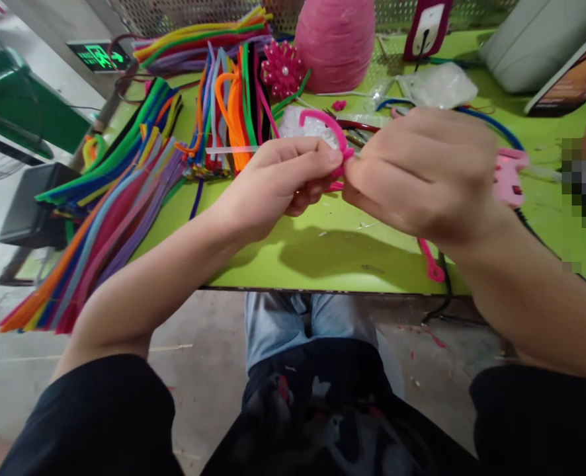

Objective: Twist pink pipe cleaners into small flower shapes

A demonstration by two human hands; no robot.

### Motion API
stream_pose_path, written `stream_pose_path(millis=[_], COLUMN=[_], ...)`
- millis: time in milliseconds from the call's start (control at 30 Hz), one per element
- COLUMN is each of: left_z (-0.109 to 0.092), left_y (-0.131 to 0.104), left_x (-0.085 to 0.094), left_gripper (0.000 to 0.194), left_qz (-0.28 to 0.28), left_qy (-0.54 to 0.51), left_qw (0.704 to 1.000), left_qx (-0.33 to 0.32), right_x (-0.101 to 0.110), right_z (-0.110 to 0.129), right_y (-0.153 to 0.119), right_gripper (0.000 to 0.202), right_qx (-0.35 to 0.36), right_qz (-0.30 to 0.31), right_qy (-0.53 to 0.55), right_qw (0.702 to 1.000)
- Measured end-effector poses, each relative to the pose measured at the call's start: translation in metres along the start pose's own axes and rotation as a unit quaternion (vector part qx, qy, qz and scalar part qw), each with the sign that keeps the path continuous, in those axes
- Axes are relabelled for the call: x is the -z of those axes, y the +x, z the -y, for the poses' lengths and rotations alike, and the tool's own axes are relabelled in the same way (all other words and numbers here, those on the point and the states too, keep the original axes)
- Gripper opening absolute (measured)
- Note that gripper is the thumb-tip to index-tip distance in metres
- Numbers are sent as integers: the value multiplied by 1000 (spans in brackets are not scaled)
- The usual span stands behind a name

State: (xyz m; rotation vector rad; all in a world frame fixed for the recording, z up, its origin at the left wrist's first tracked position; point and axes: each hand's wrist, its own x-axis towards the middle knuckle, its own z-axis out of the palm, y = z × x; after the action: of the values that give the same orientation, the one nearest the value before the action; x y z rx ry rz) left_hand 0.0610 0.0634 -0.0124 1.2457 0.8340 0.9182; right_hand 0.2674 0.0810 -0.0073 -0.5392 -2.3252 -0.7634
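A bright pink pipe cleaner [329,121] curves up between my two hands, bent into a loop with a knot-like twist at its base. My left hand [286,168] pinches it near that twist with thumb and forefinger. On the other side of the twist, my right hand [422,168] is closed in a fist, its fingertips hidden, gripping the pink pipe cleaner's end. Both hands are raised above the green table [293,254]. Behind them lies a clear plastic bag [303,124] of small pale pieces.
Bundles of colored pipe cleaners [139,172] cover the left side, some overhanging the table edge. Further back are a pink fuzzy flower [283,68] with a pearl center and a large pink cone-shaped roll [336,46]. A pink device [511,177] with a black cord sits at right.
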Motion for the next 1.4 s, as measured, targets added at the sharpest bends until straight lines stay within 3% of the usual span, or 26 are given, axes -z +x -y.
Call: stream_pose_path(millis=[67,133,267,333,467,500,567,633,667,733,800,900,1000,1200,1333,1400], left_z=[-8,-14,-14,-10,-3,-2,0,1,1,2,4,7,10,8,5,4], left_y=[-3,-3,-2,-2,-2,-1,2,6,7,9,9,7,6,7,7,6], left_x=[-6,-10,-10,-6,7,10,17,22,24,26,27,24,19,15,19,21], left_gripper=[42,42,42,41,35,35,39,42,42,42,38,30,27,37,41,39], left_qz=[-31,-59,-68,-69,-33,-13,26,35,33,41,47,16,-11,-30,6,25], left_qy=[-42,-65,-65,-39,58,74,94,112,122,131,121,94,86,137,154,153], left_qw=[994,985,980,988,997,994,986,980,979,977,979,987,988,976,967,964], left_qx=[92,150,173,135,-43,-84,-137,-160,-160,-161,-156,-132,-125,-168,-204,-216], right_x=[-3,-6,-14,-17,-12,-9,-5,-3,-2,-3,-3,-5,-9,-4,3,3], right_z=[-3,-4,-5,-5,-4,-3,-1,0,0,-1,-1,0,2,-3,-12,-15], right_y=[5,10,10,6,-5,-6,-7,-6,-5,-5,-4,-6,-9,-11,-9,-8], right_gripper=[44,54,67,65,39,29,13,5,4,9,17,23,26,24,14,12], right_qx=[39,17,-90,-116,-135,-184,-286,-314,-305,-274,-256,-235,-207,-205,-165,-156], right_qz=[56,116,167,150,3,-25,-70,-52,-35,13,27,16,-2,-33,-59,-60], right_qy=[8,80,243,262,206,233,345,449,475,473,421,317,244,239,246,295], right_qw=[998,990,951,946,969,955,891,835,825,838,870,918,947,949,953,941])
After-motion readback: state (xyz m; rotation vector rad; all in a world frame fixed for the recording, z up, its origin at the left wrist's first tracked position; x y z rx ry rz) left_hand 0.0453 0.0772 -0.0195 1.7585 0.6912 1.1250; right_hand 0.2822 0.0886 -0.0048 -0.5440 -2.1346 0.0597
